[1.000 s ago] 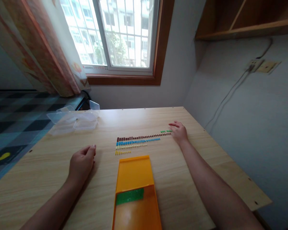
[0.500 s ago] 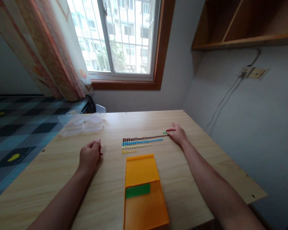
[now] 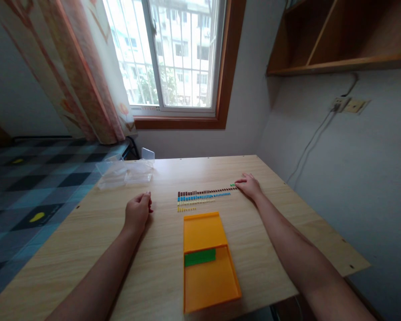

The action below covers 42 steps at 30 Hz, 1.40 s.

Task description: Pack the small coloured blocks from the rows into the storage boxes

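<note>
My right hand (image 3: 250,185) lies on the wooden table (image 3: 280,223) with its fingers flat, their tips at a few small green bricks (image 3: 233,185) at the right end of the brown row. Tiny bricks lie in colour rows: brown (image 3: 205,192), blue (image 3: 203,196), pale yellow (image 3: 195,202) and a short yellow row (image 3: 186,209). My left hand (image 3: 138,211) rests to the left of the rows, loosely curled, nothing visible in it. Near the front edge, an orange tray (image 3: 207,263) holds a green studded plate (image 3: 199,257).
A clear plastic box with its lid open (image 3: 125,171) sits at the table's far left corner. Behind it are a window and a curtain. A shelf, a wall socket and a cable are on the right wall. A checked floor lies to the left.
The view has swung left and back, so everything sits further right in the picture. My right hand has flattened over the green bricks, of which fewer show. My left hand stays curled.
</note>
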Each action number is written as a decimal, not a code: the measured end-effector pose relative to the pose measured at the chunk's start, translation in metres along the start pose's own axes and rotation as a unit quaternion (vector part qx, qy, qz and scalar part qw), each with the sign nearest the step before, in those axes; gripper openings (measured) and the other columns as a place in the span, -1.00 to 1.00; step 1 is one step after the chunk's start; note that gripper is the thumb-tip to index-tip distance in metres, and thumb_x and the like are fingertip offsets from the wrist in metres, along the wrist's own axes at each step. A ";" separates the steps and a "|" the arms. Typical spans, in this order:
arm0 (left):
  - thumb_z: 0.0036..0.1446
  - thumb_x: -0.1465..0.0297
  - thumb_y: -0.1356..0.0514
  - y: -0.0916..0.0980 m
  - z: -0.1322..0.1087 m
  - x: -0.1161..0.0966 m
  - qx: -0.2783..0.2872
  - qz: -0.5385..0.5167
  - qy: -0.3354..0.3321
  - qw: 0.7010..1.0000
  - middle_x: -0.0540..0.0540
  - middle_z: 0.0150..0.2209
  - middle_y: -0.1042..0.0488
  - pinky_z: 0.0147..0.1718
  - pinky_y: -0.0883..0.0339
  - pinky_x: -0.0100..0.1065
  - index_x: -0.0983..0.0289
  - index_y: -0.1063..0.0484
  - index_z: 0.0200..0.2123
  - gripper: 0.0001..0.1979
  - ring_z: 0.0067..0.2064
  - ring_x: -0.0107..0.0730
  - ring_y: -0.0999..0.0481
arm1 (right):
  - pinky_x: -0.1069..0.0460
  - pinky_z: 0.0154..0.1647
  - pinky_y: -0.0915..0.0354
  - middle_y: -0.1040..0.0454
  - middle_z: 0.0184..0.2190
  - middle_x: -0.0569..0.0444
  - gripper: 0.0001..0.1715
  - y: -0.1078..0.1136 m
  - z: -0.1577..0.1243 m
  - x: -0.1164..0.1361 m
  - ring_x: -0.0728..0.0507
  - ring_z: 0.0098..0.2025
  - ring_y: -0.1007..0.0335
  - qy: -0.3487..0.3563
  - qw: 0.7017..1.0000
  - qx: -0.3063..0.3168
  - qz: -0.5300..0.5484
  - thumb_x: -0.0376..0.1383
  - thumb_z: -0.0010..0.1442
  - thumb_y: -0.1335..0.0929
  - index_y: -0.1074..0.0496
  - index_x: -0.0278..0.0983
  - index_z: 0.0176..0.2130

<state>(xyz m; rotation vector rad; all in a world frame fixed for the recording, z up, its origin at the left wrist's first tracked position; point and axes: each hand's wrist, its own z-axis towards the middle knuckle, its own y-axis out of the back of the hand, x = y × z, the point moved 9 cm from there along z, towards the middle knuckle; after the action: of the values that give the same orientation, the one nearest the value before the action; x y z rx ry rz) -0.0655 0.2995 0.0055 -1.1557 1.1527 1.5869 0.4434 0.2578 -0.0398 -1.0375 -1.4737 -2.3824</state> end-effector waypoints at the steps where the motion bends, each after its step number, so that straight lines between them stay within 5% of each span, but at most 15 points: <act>1: 0.01 0.09 -0.17 0.000 0.000 0.000 0.000 -0.002 -0.001 1.000 -0.07 -0.66 -0.26 -0.65 -0.22 -0.43 0.21 -0.28 -0.63 -0.64 -0.63 -0.45 -0.27 | -0.24 0.44 0.01 -0.41 0.29 0.00 -0.81 0.000 0.000 -0.001 -0.39 0.44 -0.07 0.000 1.000 -0.003 0.004 -0.17 0.03 -0.52 -0.71 -0.13 -0.30; 14: 0.01 0.06 -0.17 0.000 0.000 -0.003 0.003 -0.003 -0.010 1.000 -0.06 -0.65 -0.27 -0.67 -0.19 -0.43 0.20 -0.28 -0.63 -0.62 -0.63 -0.44 -0.27 | -0.22 0.45 0.00 -0.50 0.20 -0.12 -0.79 0.002 0.006 -0.012 -0.32 0.43 -0.12 0.001 0.993 -0.049 0.108 -0.21 0.02 -0.46 -0.67 -0.22 -0.31; 26: 0.05 0.07 -0.15 -0.001 -0.002 -0.010 0.022 0.021 -0.034 0.999 -0.06 -0.68 -0.27 -0.64 -0.18 -0.41 0.19 -0.27 -0.63 -0.62 -0.63 -0.42 -0.28 | -0.19 0.38 -0.13 -0.53 0.15 -0.19 -0.89 0.030 -0.019 -0.030 -0.36 0.31 -0.33 -0.033 0.987 -0.037 0.152 -0.30 -0.11 -0.50 -0.62 -0.26 -0.45; 37: 0.05 0.06 -0.16 0.000 0.003 -0.006 0.027 0.020 -0.045 0.998 -0.06 -0.66 -0.26 -0.61 -0.22 -0.41 0.19 -0.27 -0.62 -0.62 -0.61 -0.41 -0.30 | -0.16 0.00 -0.49 -0.55 -0.03 -0.04 -0.68 0.060 -0.032 -0.063 -0.16 -0.06 -0.54 -0.075 0.976 -0.082 0.187 -0.15 0.39 -0.40 -0.49 -0.33 0.01; 42: 0.05 0.05 -0.15 0.000 0.003 -0.007 0.028 0.027 -0.050 0.998 -0.06 -0.67 -0.26 -0.61 -0.21 -0.41 0.19 -0.27 -0.63 -0.61 -0.61 -0.41 -0.30 | -0.13 -0.04 -0.48 -0.56 -0.12 0.00 -0.72 0.072 -0.043 -0.063 -0.13 -0.12 -0.54 -0.050 0.989 -0.057 0.126 -0.15 0.39 -0.41 -0.51 -0.33 -0.08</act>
<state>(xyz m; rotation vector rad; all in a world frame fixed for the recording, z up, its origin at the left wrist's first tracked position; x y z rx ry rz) -0.0644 0.3020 0.0124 -1.0053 1.1645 1.6243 0.5037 0.1719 -0.0388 -1.3032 -1.1647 -2.2865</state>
